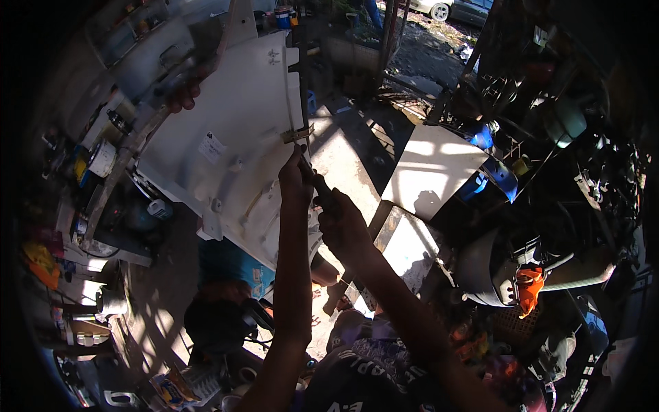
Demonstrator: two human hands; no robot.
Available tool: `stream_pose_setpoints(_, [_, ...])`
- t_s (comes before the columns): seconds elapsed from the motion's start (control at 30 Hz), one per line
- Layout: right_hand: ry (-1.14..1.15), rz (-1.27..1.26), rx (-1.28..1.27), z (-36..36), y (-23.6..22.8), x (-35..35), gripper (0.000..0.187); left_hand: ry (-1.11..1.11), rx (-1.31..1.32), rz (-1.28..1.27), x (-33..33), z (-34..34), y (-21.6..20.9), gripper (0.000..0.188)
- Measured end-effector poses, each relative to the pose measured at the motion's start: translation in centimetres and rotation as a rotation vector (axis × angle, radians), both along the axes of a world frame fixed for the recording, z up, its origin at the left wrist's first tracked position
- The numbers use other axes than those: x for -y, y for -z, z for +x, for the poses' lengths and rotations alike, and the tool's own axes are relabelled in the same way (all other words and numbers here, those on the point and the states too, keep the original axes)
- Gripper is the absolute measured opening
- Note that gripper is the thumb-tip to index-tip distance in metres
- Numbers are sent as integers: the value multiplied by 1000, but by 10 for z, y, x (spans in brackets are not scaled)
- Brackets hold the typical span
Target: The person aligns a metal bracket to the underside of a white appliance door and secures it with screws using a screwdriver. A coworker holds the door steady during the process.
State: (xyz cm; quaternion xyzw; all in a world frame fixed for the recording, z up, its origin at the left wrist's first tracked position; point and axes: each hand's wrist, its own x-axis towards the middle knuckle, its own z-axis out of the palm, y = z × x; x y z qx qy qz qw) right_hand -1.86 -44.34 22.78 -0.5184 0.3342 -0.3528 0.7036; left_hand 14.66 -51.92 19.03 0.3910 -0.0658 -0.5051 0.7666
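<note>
A large whitish panel (240,103) with molded ridges and a small label stands tilted in front of me. My right hand (340,223) is closed round the dark handle of a slim tool (317,182), whose exact kind the shadow hides. Ahead of it, my left hand (295,173) is closed at the tool's front part, close to the panel's right edge. Just beyond the left fingertips, a short brownish crosspiece (297,135) lies across that edge. At the panel's upper left, another person's hand (184,96) is near its edge, partly lost in shadow.
A pale flat sheet (432,165) lies to the right, with blue pieces (504,180) beside it. Farther right is a cluttered heap with an orange object (528,292). Shelves hold cans (103,158) on the left. A dark rounded object (216,326) sits low in front.
</note>
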Motion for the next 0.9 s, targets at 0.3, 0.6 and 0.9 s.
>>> stream_pose_setpoints(0.3, [113,-752,-938,2,-31,-17,36,101,60,-41,-11,-5,-11,23])
stream_pose_setpoints(0.6, [124,-584,-403,1,-13,-4,39,68,71,39,-14,3,-20,28])
stream_pose_setpoints(0.9, [184,-669,-548,4,-21,-19,36,44,66,-34,-21,-10,-25,30])
